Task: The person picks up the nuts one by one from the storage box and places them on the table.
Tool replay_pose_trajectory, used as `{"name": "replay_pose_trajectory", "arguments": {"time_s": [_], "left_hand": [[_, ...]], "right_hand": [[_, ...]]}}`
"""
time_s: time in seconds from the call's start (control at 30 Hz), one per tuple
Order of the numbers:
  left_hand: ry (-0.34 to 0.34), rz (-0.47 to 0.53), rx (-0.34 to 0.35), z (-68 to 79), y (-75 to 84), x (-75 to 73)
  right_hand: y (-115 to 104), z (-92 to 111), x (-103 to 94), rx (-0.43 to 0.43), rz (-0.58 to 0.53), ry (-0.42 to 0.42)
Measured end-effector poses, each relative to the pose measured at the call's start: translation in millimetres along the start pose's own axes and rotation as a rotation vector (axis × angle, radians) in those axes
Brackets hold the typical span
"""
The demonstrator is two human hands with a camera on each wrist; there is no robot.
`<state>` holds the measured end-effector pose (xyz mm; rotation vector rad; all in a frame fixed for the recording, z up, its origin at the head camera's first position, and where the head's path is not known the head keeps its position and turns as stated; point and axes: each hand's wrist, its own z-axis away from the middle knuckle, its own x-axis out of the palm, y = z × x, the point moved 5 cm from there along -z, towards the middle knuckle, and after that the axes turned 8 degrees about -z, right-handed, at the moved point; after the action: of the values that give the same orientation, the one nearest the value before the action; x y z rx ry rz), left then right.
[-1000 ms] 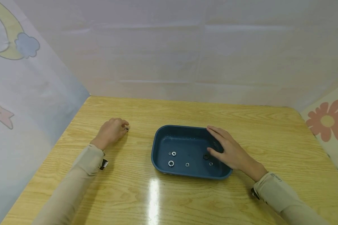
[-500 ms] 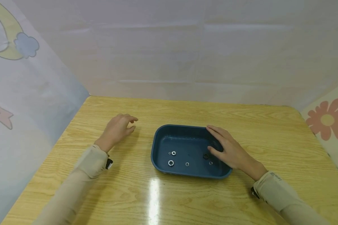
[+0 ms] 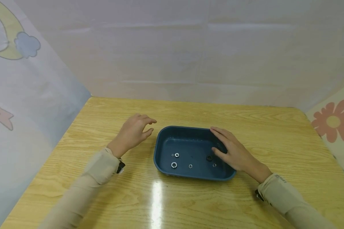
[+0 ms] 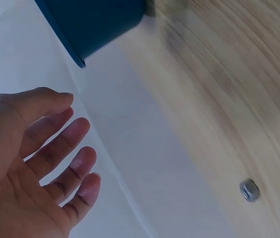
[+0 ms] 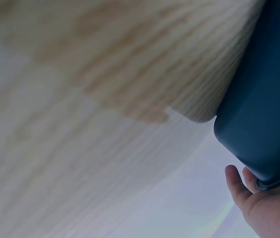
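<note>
My left hand point(image 3: 133, 130) hovers just left of a dark blue tray point(image 3: 160, 171), its thumb and fingers apart. Nothing shows between those fingers in the left wrist view, where a metal nut point(image 4: 249, 190) lies on the table away from the hand. My right hand point(image 3: 232, 151) rests over the tray's right end, fingers extended along the far rim and thumb over the inside. Inside the tray lie several nuts: a large silver nut point(image 3: 174, 165), a silver nut point(image 3: 176, 155) beside a tiny one point(image 3: 173, 155), a black nut point(image 3: 209, 158) near the right thumb, and small ones.
Under the tray is a wood-grain table point(image 3: 114, 197). A pale cloth backdrop point(image 3: 172, 57) rises behind its far edge, with printed hangings to the left and right.
My left hand, with finger and thumb close together over a small dark piece on the table earlier, has opened and moved right toward the tray. The right hand has stayed on the tray.
</note>
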<state>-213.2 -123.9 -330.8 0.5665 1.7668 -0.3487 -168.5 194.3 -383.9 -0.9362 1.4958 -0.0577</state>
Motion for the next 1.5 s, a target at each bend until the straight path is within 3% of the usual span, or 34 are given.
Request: {"name": "replay_pose_trajectory", "arguments": {"time_s": [0.43, 0.77, 1.33, 1.5], "left_hand": [[-0.016, 0.015, 0.082, -12.2, 43.1, 1.9], [-0.068, 0.058, 0.12, -18.7, 70.0, 9.7], [-0.157, 0.028, 0.227, -26.7, 111.4, 27.1], [-0.155, -0.006, 0.263, -28.0, 122.0, 31.2]], "right_hand": [[-1, 2, 0.7, -0.006, 0.018, 0.006], [-4, 1, 1.6, -0.055, 0.062, 0.029], [-6, 0, 0.7, -0.057, 0.062, 0.033], [-5, 0, 0.1, -0.061, 0.054, 0.036]]}}
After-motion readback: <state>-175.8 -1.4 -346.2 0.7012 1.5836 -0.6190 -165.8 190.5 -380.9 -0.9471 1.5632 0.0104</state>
